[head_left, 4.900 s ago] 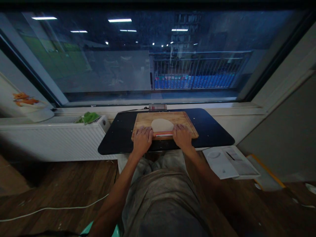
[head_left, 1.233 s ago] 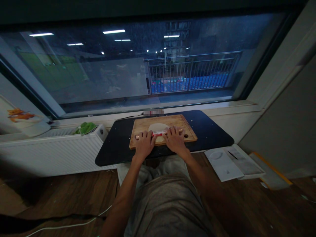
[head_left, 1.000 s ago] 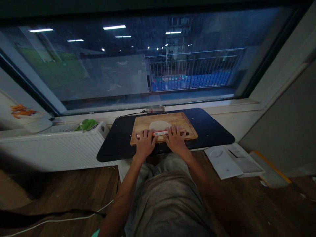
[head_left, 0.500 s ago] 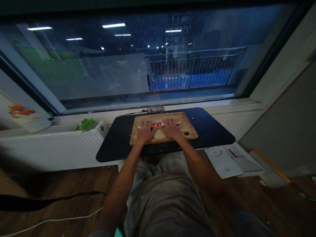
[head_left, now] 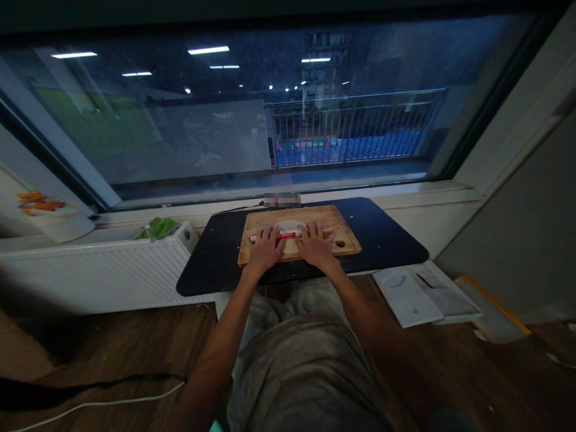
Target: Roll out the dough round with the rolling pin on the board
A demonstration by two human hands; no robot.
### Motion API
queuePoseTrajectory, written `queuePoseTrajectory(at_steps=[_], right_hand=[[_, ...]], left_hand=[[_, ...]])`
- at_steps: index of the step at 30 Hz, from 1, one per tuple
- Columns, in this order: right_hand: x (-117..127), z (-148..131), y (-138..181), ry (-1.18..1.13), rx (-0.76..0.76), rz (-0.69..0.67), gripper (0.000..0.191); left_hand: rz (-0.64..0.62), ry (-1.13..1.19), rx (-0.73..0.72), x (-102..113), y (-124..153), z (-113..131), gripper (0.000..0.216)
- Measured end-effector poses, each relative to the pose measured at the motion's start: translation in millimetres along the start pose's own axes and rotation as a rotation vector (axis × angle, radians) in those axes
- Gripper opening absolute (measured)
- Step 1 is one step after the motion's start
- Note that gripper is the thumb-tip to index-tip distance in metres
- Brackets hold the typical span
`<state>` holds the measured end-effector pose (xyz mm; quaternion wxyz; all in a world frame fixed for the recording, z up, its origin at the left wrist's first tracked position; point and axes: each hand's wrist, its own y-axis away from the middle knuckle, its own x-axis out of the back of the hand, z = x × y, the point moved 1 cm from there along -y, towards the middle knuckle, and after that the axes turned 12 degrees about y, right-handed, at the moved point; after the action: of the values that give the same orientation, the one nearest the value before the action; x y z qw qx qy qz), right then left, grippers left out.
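A wooden cutting board (head_left: 261, 219) lies on a small black table (head_left: 387, 240). On it is a flat, pale round of dough (head_left: 292, 247). Across the dough runs a rolling pin (head_left: 289, 234) with a red and white label at its middle. My left hand (head_left: 266, 247) rests on the pin's left part, palm down, fingers spread. Over the right part lies my right hand (head_left: 317, 245), fingers also stretched forward and apart. Most of the pin is hidden under both hands; the label shows between them.
A wide window (head_left: 270, 138) rises behind the table. Left stands a white radiator (head_left: 135, 270) with something leafy green (head_left: 161, 227) on top, near a white pot (head_left: 67, 221). A white open box (head_left: 418, 294) is at lower right. A pale cable (head_left: 112, 402) crosses the floor.
Both hands and the rolling pin have moved a little toward me. The label has turned, and dough now shows beyond the pin as well as in front of it.
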<state>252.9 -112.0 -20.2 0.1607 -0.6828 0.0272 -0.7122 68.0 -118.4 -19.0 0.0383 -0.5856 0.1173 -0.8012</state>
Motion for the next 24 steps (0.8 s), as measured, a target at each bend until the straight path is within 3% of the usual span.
queuePoseTrajectory(at_steps=[9,15,24], right_hand=[[0,11,-41,-0.048,0.025,-0.208,0.068],[-3,12,-62,-0.067,0.024,-0.189,0.069],[-2,6,-26,0.002,0.028,-0.092,0.069]], left_hand=[[-0.064,0.008,0.018,3,-31,-3,0.068],[-0.062,0.018,0.065,6,-45,-1,0.067],[-0.069,-0.001,0.059,6,-23,4,0.064]])
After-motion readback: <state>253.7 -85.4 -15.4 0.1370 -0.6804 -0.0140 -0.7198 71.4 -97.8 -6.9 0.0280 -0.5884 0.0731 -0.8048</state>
